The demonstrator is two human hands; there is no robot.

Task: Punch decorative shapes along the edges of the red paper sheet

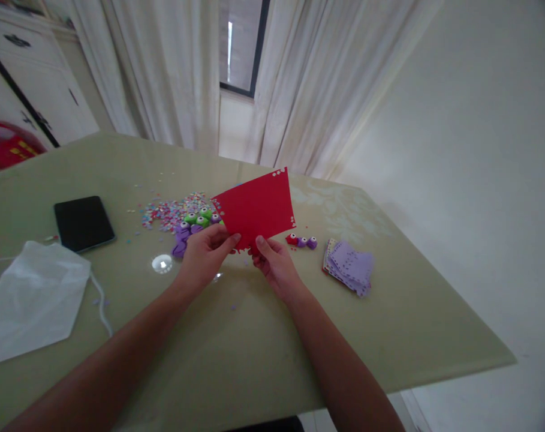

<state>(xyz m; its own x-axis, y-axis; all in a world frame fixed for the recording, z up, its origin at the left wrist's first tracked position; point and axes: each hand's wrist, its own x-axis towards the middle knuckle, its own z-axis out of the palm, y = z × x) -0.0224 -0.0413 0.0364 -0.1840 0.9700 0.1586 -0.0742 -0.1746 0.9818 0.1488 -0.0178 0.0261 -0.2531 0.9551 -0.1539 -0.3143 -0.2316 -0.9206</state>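
Note:
Both hands hold up a sheet of red paper [258, 207] above the table, tilted, with small flower-shaped cutouts at its corners. My left hand [205, 252] pinches its lower left edge between thumb and fingers. At the lower right edge, my right hand [276, 264] grips it with the thumb on top. Behind my left hand lie several green and purple craft punches [198, 223], partly hidden by the hand and the paper. To the right of my right hand sit a small red punch [292, 239] and two purple ones [307, 242].
Loose confetti [175, 211] is heaped beyond the punches. A stack of lilac punched paper [351, 265] lies at right. On the left are a dark tablet or phone [84, 223] and a white bag with a cord [38, 294]. The pale green table [236, 360] meets a wall at right.

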